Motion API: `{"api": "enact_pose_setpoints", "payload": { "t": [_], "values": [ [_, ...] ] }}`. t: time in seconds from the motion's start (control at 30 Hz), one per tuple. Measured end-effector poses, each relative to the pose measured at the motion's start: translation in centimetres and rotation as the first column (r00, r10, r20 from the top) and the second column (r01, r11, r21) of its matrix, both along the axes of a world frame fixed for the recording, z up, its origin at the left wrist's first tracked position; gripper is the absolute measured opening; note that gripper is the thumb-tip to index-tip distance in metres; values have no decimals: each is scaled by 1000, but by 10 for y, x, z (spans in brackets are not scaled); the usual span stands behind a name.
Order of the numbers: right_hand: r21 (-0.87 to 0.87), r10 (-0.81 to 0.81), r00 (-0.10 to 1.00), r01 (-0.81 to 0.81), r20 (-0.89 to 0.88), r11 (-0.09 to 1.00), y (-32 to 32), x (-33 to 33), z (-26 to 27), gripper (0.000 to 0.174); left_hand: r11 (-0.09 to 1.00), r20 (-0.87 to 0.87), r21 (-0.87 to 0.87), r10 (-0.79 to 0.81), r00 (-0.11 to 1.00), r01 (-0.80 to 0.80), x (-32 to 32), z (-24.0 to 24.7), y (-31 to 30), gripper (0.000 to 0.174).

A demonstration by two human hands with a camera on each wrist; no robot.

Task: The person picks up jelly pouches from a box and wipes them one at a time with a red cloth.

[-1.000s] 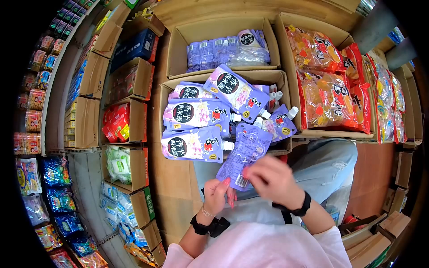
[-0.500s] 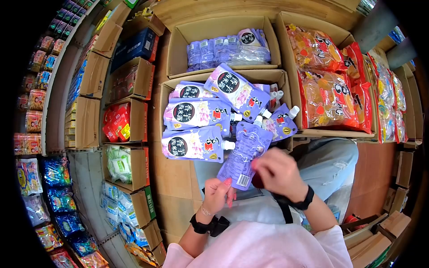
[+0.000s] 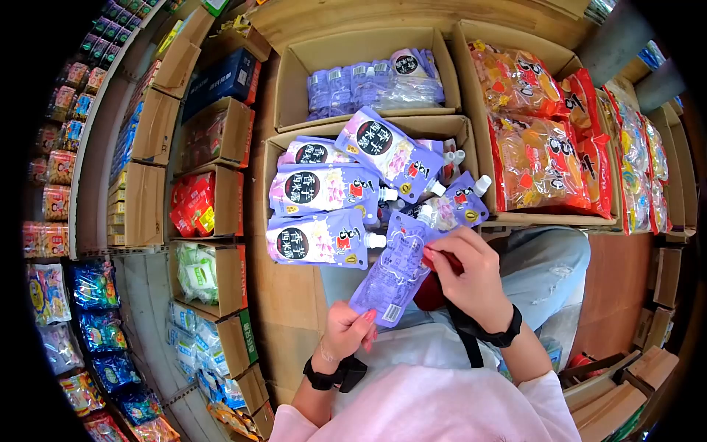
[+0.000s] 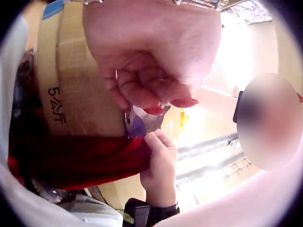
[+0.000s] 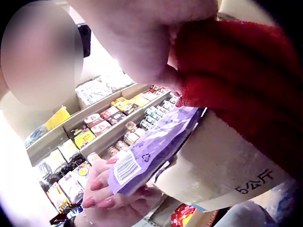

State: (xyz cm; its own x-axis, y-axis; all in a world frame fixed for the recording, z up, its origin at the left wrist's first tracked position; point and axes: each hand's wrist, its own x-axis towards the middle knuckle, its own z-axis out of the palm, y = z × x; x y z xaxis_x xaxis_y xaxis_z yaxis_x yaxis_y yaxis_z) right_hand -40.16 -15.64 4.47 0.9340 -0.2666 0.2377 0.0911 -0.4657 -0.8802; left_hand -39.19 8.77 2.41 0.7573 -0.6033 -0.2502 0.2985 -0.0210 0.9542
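Note:
A purple spouted drink pouch lies aslant before me, its barcode side up and white cap pointing away. My left hand pinches its bottom corner between thumb and fingers. At the pouch's right edge, near the spout, is my right hand, fingers bent. A red cloth hangs from the right hand, and only a dark red bit of it shows in the head view. Several similar pouches lie face up, overlapping, on the nearer cardboard box, just beyond the held one.
Behind stands another carton of purple pouches. On the right, a carton holds large red-edged snack bags. Shelves and small boxes of packets line the left. My bent knee in jeans is beside the right hand.
The pouch has shifted slightly down and left with my left hand. My right hand has moved up along the pouch, from near the barcode to its right edge by the spout.

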Motion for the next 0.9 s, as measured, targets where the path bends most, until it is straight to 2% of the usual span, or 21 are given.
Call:
{"api": "enact_pose_setpoints", "payload": {
  "t": [0.07, 0.17, 0.2, 0.33, 0.43, 0.53, 0.63, 0.67, 0.73, 0.83, 0.9],
  "values": [
    [-26, 53, 998, -53, 33, 998, 3, -3, 5, 8, 1000, 20, -3, -31, 999, 31, -1, 2, 0, 40],
    [-151, -20, 1000, 20, 0, 988, -9, 3, -9, 10, 996, 91, -7, -88, 992, 88, 0, 9, -1, 39],
    [-88, -80, 994, 74, -72, 993, -13, 4, -9, 10, 996, 111, -5, -88, 990, 89, 0, 10, -3, 39],
    [15, 4, 999, -3, -33, 1000, -2, 0, 10, 10, 998, 131, 7, -55, 990, 55, -3, 7, -3, 38],
    [-21, 33, 999, -34, -33, 999, 2, -3, 0, 9, 998, 91, 17, -54, 994, 53, -2, 11, 2, 37],
    [-89, -80, 997, 78, -18, 993, -9, -1, -7, 9, 999, 218, 27, -47, 975, 42, -1, 13, -1, 32],
    [15, -142, 989, 143, -37, 990, -18, -4, -3, 8, 994, 379, 107, -46, 924, 5, -1, 20, -6, 21],
    [-5, -165, 985, 165, -52, 986, -22, -7, -2, 7, 991, 531, 132, -76, 844, 6, 4, 23, -10, 16],
    [45, -194, 979, 196, -56, 979, -24, -10, 2, 7, 983, 779, 184, -138, 611, -13, 19, 32, -20, 8],
    [83, -215, 975, 219, -56, 972, -29, -15, 0, 9, 919, 905, 343, -269, 329, -193, 30, 44, -39, 7],
    [76, -223, 973, 227, -66, 971, -32, -20, 9, 9, 875, 909, 404, -350, 227, -267, 37, 46, -51, 10]
  ]
}}
